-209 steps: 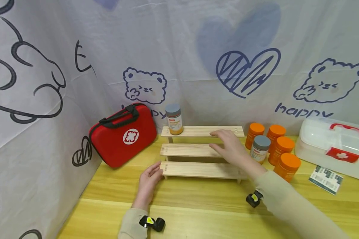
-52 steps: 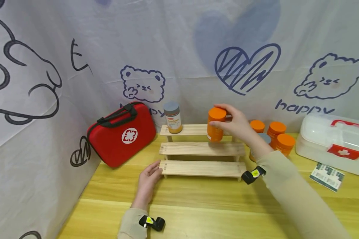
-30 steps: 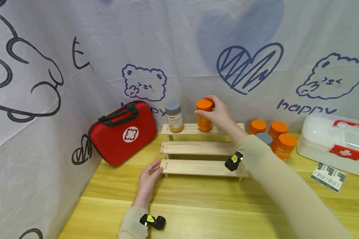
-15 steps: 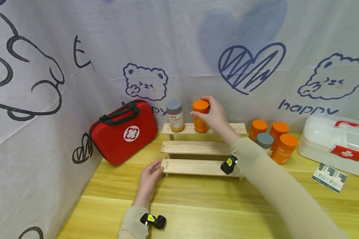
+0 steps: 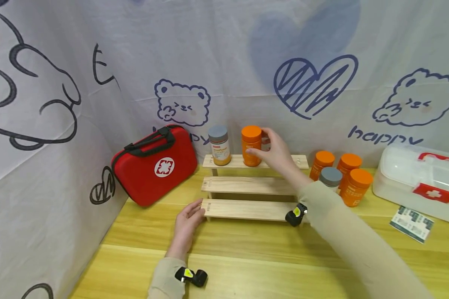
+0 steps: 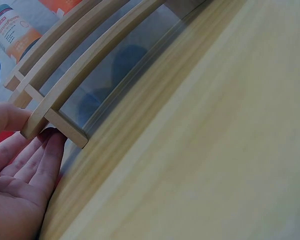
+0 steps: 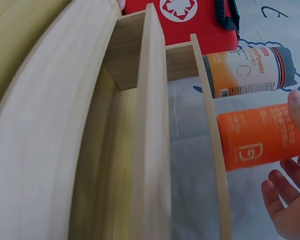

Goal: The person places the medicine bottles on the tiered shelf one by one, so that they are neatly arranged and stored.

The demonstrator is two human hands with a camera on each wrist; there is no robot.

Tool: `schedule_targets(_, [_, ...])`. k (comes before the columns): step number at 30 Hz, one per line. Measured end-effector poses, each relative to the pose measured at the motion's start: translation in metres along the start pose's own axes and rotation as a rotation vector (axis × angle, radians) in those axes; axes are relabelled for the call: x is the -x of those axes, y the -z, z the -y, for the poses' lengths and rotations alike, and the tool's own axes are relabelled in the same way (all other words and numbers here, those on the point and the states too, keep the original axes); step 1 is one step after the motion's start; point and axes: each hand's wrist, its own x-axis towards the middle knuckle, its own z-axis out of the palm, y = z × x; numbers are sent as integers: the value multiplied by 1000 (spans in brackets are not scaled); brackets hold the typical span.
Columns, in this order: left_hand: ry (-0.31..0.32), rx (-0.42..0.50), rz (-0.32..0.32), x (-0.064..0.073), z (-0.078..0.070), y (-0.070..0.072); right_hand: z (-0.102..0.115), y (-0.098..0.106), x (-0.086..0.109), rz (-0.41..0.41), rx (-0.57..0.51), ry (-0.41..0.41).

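An orange bottle [image 5: 251, 155] stands upright on the top tier of a three-tier wooden display rack [image 5: 247, 209], right of a grey-lidded bottle [image 5: 220, 149]. My right hand [image 5: 278, 154] is at the orange bottle's right side. Its thumb touches the bottle, while the other fingers [image 7: 284, 187] are loosely bent and spread off it in the right wrist view. At the rack's left end, my left hand [image 5: 185, 226] pinches the lowest board. The thumb lies over the board's end and the fingers [image 6: 47, 160] are beneath it in the left wrist view.
Three orange bottles [image 5: 354, 189] and another grey-lidded bottle [image 5: 330, 177] cluster right of the rack. Farther right are a clear-lidded white first-aid box [image 5: 408, 189] and a printed card [image 5: 411, 223]. A red first-aid bag [image 5: 153, 178] leans against the cloth backdrop at left.
The orange bottle was carried left onto the top tier beside the grey-lidded one. Since half a second ago, my right hand has loosened and shifted slightly right. The left hand stayed on the rack.
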Motion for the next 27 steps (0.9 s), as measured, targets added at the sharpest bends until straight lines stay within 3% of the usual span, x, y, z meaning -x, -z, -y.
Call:
schedule_targets(9, [-10, -1, 0, 1, -2, 0, -17, 13, 18, 65, 55, 47])
schedule_targets(16, [1, 5, -1, 1, -2, 0, -34, 24, 32, 111, 172, 93])
schedule_targets(27, [4, -4, 1, 2, -3, -1, -56, 46, 53, 87, 307, 95])
